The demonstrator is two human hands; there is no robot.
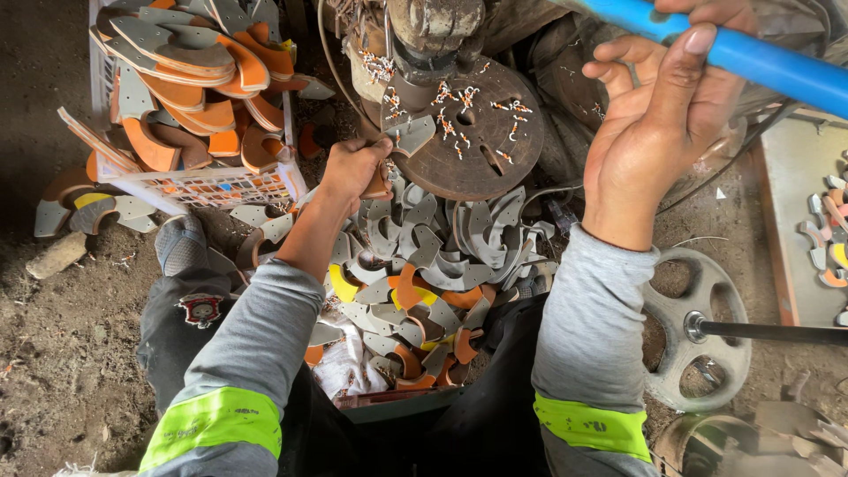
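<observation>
Dirt floor (53,353) workshop, dim, cluttered around an old press with a round metal die plate (477,132).

Curved grey sole piece (411,134) at the near-left edge of the die plate, just under the press head (424,44). Left hand (353,168) closed round its lower end, fingers pressed together on it. Right hand (662,115) up high, grip wrapped round a blue lever bar (777,71), thumb laid along the bar.

Risks, as judged: left fingers very near the press head; a pull on the bar before the hand clears could catch them. Piece held only at one end, so could skew on the plate and get struck off-centre. Small orange-and-white scraps (450,106) scattered on the plate; could lift the piece or spoil its seating.

Further out: heap of cut grey, orange and yellow sole pieces (424,274) filling the space between the knees, touching the plate's base; could slide or crowd the left wrist. White plastic basket (203,185) to the left, piled with larger orange-and-grey blanks (194,79), some spilled over onto the floor. Spoked metal wheel (698,327) on a shaft to the right, near the right sleeve (592,336); loose cuff could brush it. More small pieces on a flat bench (795,221) at far right.
</observation>
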